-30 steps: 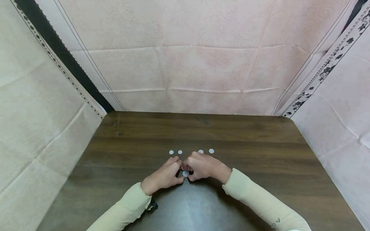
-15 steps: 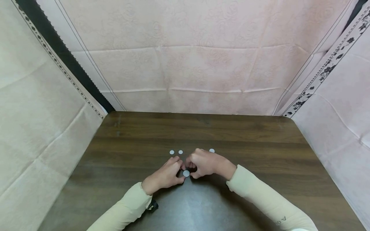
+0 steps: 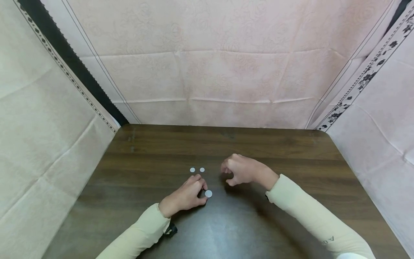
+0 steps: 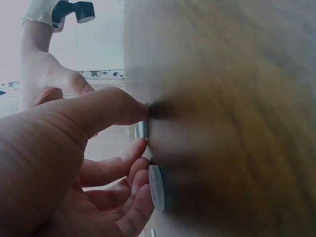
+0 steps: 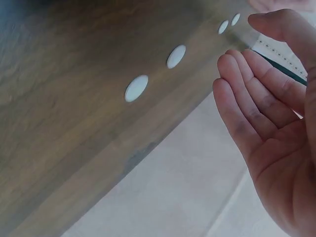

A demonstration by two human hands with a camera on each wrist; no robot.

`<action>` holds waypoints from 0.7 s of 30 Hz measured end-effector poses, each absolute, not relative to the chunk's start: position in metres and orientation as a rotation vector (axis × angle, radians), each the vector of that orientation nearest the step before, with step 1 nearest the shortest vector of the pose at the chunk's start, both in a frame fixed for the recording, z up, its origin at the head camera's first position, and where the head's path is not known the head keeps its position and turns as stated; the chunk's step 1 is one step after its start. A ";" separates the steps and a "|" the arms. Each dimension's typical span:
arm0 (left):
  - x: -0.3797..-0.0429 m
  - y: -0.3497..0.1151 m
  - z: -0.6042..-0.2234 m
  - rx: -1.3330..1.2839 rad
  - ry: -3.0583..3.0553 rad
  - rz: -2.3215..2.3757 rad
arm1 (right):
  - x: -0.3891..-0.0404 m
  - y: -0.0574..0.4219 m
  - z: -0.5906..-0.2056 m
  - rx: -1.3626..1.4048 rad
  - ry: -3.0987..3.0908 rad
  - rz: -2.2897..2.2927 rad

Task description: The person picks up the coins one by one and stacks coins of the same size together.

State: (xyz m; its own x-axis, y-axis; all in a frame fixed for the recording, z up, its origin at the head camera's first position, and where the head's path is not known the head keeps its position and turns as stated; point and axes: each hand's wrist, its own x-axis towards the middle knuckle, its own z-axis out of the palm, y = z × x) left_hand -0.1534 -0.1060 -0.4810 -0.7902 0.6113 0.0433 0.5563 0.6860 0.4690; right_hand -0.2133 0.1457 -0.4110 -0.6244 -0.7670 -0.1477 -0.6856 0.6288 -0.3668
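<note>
White disc [image 3: 208, 194] sits flat on the table [image 3: 155, 144], in about the same spot as a second ago. Change: the right hand [image 3: 243, 169] has left the disc's right side, where it was close against the left hand [image 3: 187, 196], and is now up and away, farther across the table and to the right. Judgement: the disc is in the left hand's keeping alone; the right hand is freed, near the two right-side discs [image 5: 136, 89]. Head view no longer shows that pair, apparently screened by the right hand; right wrist view shows both lying flat, apart from its fingers.

Grip, left: thumb and forefinger curl about the disc's left side, tips at its near and far edges; the disc projects rightward past them. Seems a light pinch; pressure cannot be told. Whether the disc is single or stacked is also unclear.

Grip, right: nothing held; fingers extended, thumb apart from them, raised over the wood.

Two left-side discs [image 3: 192, 169] lie just beyond the left knuckles, in place, apart from each other.
</note>
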 end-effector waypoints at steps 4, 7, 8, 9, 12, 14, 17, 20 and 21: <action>-0.153 -0.106 -0.481 0.969 2.781 0.711 | -0.220 0.149 -0.410 -1.170 2.580 -0.379; -0.154 -0.106 -0.481 0.972 2.784 0.712 | -0.225 0.151 -0.412 -1.160 2.586 -0.375; -0.154 -0.107 -0.482 0.972 2.783 0.709 | -0.227 0.151 -0.413 -1.159 2.589 -0.375; -0.154 -0.107 -0.482 0.969 2.781 0.710 | -0.228 0.152 -0.414 -1.154 2.590 -0.377; -0.153 -0.107 -0.482 0.961 2.775 0.710 | -0.233 0.151 -0.419 -1.149 2.601 -0.373; -0.153 -0.107 -0.482 0.954 2.769 0.709 | -0.236 0.151 -0.422 -1.148 2.612 -0.366; -0.153 -0.107 -0.483 0.947 2.767 0.706 | -0.240 0.150 -0.427 -1.150 2.632 -0.338; -0.154 -0.107 -0.483 0.944 2.767 0.704 | -0.244 0.148 -0.431 -1.156 2.644 -0.299; -0.154 -0.107 -0.483 0.942 2.767 0.703 | -0.245 0.147 -0.431 -1.159 2.644 -0.287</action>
